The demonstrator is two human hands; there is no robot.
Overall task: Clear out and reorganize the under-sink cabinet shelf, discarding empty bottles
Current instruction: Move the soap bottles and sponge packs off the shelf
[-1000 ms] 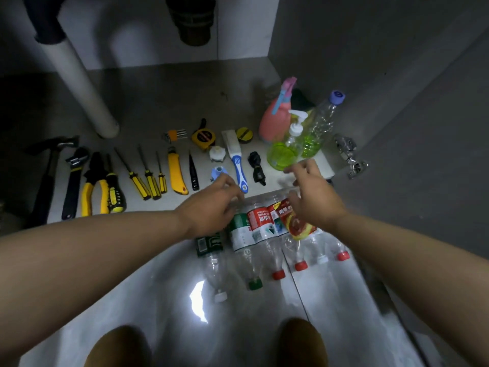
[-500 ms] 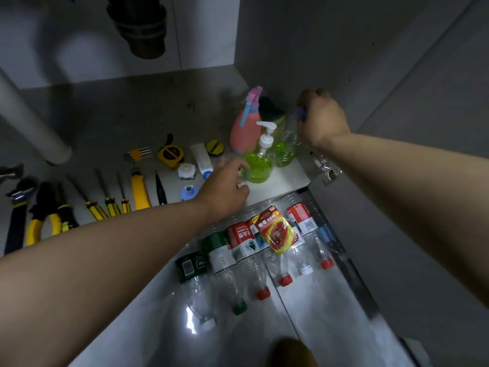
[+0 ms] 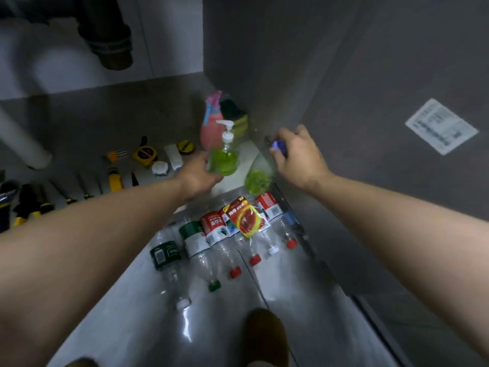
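My right hand (image 3: 299,154) grips the purple cap end of a clear bottle (image 3: 258,177) holding a little green liquid, tilted over the shelf's front edge. My left hand (image 3: 197,174) wraps around the base of a pump bottle (image 3: 225,157) of green soap that stands upright on the shelf. Behind it stand a pink spray bottle (image 3: 209,128) and a stack of sponges (image 3: 238,120). Several empty plastic bottles (image 3: 217,231) lie side by side on the floor in front, with a red and yellow packet (image 3: 244,215) on top of them.
Tools lie in a row on the cabinet shelf (image 3: 105,120) at left: a tape measure (image 3: 145,152), a yellow knife (image 3: 115,178), screwdrivers, pliers (image 3: 23,205). A white pipe (image 3: 21,144) rises at far left, a dark drain (image 3: 111,41) hangs above. The cabinet door (image 3: 397,128) stands at right.
My right hand has pulled the purple-capped bottle forward and down from the back corner, tilting it. My left hand has closed around the pump bottle's base.
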